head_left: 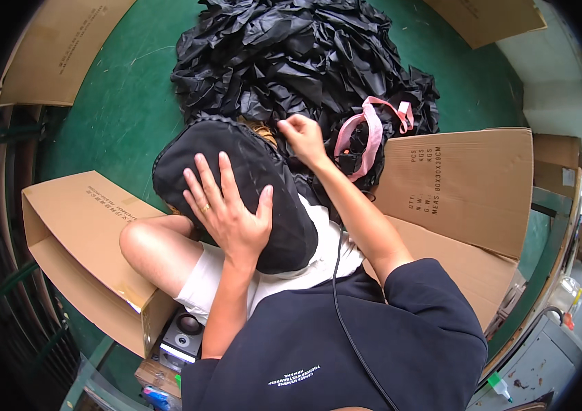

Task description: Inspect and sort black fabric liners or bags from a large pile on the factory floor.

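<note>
In the head view, a rounded black fabric piece (285, 229) lies across the person's lap, over the white shorts (198, 281), its gathered edge facing away from the body. The left hand (228, 212) rests palm down on top of it, fingers spread and thumb out to the side; its grip is released, flat against the cloth, and a ring (205, 207) shows on one finger. The right hand (302, 140) is raised just beyond the far right edge of the piece, fingers curled in toward the thumb; whether that grip pinches something thin, I cannot tell. Between this hand and the gathered edge, a patch of tan material (261, 130) shows. Beyond both hands, a big crumpled heap of black sheeting (284, 61) spreads over the green floor (126, 116). On the right part of the heap lies a pink band (375, 137), looped, with a small dark item (347, 163) inside the loop. An open cardboard box (462, 185) stands to the person's right, and another carton (85, 236) lies tilted to the left, near the bent knee. A black cable (353, 335) runs down over the dark shirt (401, 329).
</note>
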The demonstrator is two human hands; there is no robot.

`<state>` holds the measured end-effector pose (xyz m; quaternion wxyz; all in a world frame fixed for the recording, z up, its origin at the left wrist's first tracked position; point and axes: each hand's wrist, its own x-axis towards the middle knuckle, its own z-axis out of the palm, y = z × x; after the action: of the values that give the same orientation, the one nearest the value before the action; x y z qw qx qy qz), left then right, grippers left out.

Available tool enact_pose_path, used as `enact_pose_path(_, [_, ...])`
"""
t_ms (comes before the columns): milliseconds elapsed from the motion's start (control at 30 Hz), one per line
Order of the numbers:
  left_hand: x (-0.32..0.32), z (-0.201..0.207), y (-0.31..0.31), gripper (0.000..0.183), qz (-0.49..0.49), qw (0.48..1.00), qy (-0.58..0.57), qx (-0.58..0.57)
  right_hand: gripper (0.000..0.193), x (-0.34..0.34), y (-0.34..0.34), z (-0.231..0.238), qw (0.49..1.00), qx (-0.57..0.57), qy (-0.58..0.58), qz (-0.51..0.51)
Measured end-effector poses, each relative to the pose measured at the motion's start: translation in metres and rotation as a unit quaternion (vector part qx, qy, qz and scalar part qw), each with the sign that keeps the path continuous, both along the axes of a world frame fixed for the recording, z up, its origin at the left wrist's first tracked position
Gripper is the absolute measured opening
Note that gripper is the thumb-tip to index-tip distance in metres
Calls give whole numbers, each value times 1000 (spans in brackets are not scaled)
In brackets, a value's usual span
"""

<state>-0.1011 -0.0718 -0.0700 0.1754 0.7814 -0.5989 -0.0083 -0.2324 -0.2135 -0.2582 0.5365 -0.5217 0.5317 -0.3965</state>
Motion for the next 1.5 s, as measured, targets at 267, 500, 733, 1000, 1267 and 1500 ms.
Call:
enact_pose_path(267, [-10, -9, 19, 73, -24, 999, 37, 18, 27, -72, -25, -157, 949, 222, 198, -109])
enact_pose_path(500, [-13, -8, 13, 67, -14, 999, 34, 16, 39, -44, -27, -183, 938, 296, 179, -18])
enact_pose_path(733, [-18, -9, 12, 64, -27, 999, 42, 3, 29, -51, -26, -181, 946, 147, 290, -6])
enact_pose_path(1000, [-17, -5, 13, 63, -33, 997, 59, -30, 19, -88, -74, -46, 973, -96, 209, 30])
enact_pose_path(1267, [-13, -4, 22, 60, -43, 993, 84, -69, 7, -86, -68, 160, 968, -129, -213, -21])
enact_pose_path(1500, [0, 11, 31, 75, -146, 930, 282, -186, 18, -48, 16, 271, 969, -92, -195, 118])
